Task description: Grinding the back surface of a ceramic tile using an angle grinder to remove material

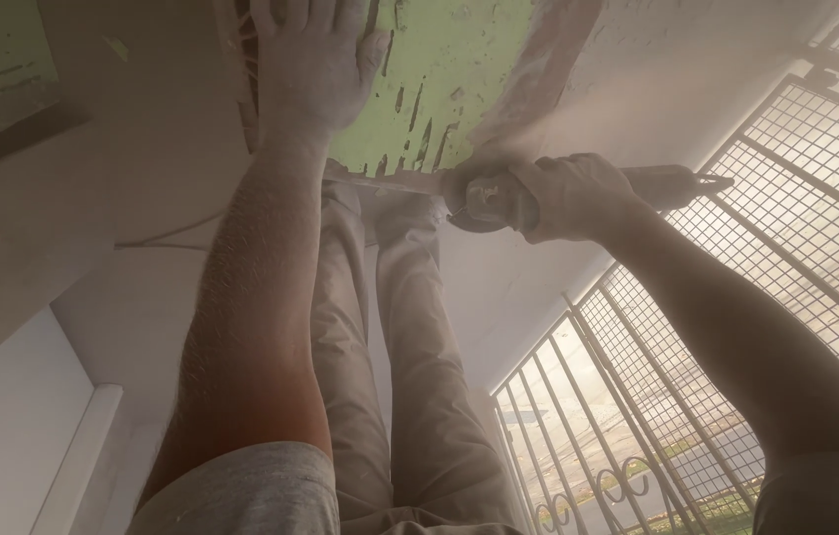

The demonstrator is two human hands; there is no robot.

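Nearest the camera, 2 bare forearms reach away over the person's dusty trouser legs (409, 396). Beyond them, the left hand (312, 64) lies flat with fingers spread, gripping nothing, pressed on the green-painted panel (459, 69) whose coat is scraped and gouged. Just beside it, the right hand (578, 198) is clenched around the body of an angle grinder (499, 198); its disc meets the panel's lower edge, and a plume of dust streams off to the right. I judge the grinder to be heavy, rigid and prone to kick, with a slippery dust film on its casing, so the barrel behind the head is the sound place to grip. Farther off stand the white wall (142, 258) and the metal window grille (736, 327).
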